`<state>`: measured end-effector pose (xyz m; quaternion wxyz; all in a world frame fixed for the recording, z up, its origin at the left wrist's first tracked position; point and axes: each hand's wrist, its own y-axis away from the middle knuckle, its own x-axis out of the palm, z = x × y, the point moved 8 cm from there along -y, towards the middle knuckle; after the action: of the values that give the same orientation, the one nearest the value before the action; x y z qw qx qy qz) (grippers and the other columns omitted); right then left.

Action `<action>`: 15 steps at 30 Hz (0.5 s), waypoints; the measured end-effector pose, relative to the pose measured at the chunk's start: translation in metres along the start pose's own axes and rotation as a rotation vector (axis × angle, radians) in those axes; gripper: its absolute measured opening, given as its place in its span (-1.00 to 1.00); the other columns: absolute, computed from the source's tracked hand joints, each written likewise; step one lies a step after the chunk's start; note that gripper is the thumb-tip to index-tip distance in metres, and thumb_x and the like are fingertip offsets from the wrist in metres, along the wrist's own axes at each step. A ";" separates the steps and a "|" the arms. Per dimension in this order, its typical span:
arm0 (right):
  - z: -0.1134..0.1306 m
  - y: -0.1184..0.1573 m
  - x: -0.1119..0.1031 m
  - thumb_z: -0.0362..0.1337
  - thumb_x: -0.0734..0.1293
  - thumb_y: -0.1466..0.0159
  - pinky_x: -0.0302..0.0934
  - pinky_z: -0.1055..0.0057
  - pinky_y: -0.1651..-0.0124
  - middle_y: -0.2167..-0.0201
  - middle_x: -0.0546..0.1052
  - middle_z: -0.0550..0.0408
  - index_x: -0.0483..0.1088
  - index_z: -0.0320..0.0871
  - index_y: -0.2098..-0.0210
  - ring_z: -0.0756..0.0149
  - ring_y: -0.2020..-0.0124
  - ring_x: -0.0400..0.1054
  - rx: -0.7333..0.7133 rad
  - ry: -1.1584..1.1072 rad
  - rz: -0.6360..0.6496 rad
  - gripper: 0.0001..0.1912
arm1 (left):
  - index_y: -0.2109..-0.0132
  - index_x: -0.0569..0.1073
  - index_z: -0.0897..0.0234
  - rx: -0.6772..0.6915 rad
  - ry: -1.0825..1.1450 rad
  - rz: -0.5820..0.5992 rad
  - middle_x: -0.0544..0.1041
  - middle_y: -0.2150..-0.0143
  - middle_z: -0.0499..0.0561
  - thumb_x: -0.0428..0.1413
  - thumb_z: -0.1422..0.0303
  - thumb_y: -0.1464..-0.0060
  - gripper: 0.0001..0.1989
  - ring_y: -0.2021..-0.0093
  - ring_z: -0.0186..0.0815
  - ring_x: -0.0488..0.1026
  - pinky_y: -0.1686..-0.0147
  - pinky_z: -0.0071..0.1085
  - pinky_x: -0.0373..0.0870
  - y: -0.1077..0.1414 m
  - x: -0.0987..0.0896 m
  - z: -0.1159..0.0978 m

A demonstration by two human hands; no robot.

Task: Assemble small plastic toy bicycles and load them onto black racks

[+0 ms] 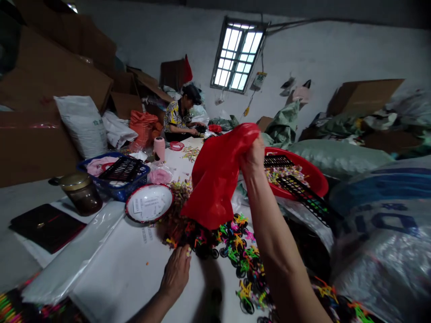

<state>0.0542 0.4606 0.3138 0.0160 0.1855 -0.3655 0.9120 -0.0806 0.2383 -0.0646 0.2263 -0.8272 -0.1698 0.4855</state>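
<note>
Daylight in the dimness

A barred window (238,56) glows at twelve o'clock in the off-white wall (151,36). Cardboard boxes (50,80) pile up at ten o'clock, another carton (367,96) at two and grey floor (16,197) at nine.

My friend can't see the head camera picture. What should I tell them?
A person's right hand holds up a red bag-like thing over colorful toy bicycles. The left hand is low beside them. Another person sits farther back.
</note>
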 end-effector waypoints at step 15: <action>-0.028 0.082 -0.050 0.06 0.06 -0.26 0.26 0.43 0.38 0.51 0.40 0.16 0.34 -0.10 0.32 0.37 0.48 0.30 0.431 0.596 0.328 -0.59 | 0.01 0.36 0.31 0.016 -0.093 -0.031 0.53 0.12 0.13 -0.13 0.50 -0.13 -0.69 0.07 -0.18 0.46 0.06 -0.24 0.42 0.008 0.007 0.005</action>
<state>0.0783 0.4253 0.2235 -0.0636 -0.1489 -0.1700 0.9720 -0.0810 0.2359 -0.0763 0.2324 -0.7992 -0.1889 0.5211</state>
